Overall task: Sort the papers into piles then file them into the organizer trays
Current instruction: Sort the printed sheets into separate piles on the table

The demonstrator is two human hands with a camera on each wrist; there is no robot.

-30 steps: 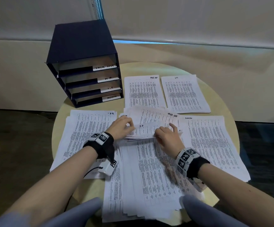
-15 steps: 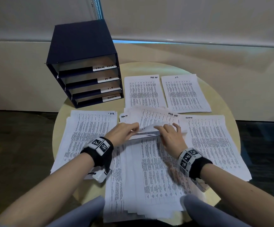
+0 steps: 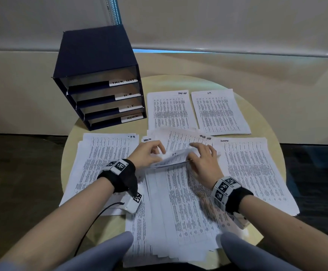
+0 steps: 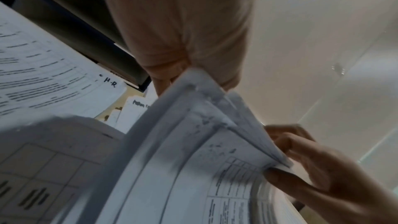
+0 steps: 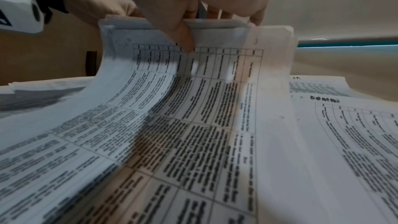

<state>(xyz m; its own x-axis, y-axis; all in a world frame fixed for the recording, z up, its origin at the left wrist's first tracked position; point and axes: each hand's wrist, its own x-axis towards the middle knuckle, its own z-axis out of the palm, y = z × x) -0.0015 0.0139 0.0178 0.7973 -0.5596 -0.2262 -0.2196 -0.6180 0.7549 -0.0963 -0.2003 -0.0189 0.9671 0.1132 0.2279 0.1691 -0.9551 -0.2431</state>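
A loose unsorted stack of printed papers [image 3: 174, 208] lies in the middle of the round table, near me. Its far end is curled up off the stack as a small bundle of top sheets [image 3: 173, 158] marked I.T. My left hand [image 3: 149, 153] pinches the bundle's left corner and my right hand [image 3: 202, 159] pinches its right side, thumb under, fingers on top. In the right wrist view the lifted sheets [image 5: 183, 67] bend upward under my thumb. The navy organizer [image 3: 98, 79] with labelled trays stands at the back left.
Sorted piles lie around: H.R pile [image 3: 102, 165] at left, Admin pile [image 3: 253, 177] at right, Task List pile [image 3: 169, 110] and I.T. pile [image 3: 218, 112] at the back. A wall runs behind the round wooden table [image 3: 266, 133].
Both hands have raised and curled the far end of the top sheets higher off the middle stack; the left hand slid slightly right along the edge.
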